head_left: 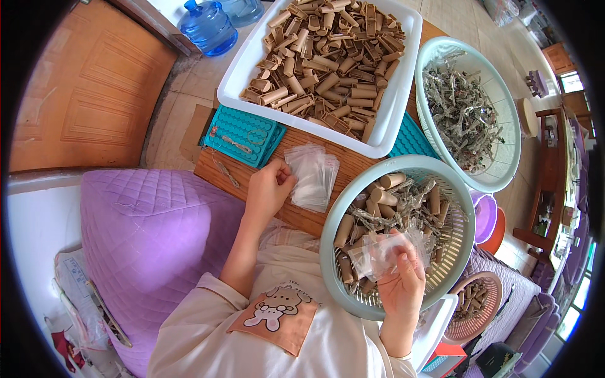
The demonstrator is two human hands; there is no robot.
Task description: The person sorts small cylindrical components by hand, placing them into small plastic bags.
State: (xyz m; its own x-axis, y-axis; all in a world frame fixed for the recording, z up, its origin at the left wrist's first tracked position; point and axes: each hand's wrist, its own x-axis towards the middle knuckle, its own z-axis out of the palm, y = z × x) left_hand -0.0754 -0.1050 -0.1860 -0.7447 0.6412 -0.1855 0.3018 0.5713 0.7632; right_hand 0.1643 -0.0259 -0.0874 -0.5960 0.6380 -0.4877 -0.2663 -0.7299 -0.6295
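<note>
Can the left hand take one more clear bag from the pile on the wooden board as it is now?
Probably yes. The left hand lies at the near edge of the pile of clear bags on the wooden board, its fingertips at the top bag, and nothing stands between them.
</note>
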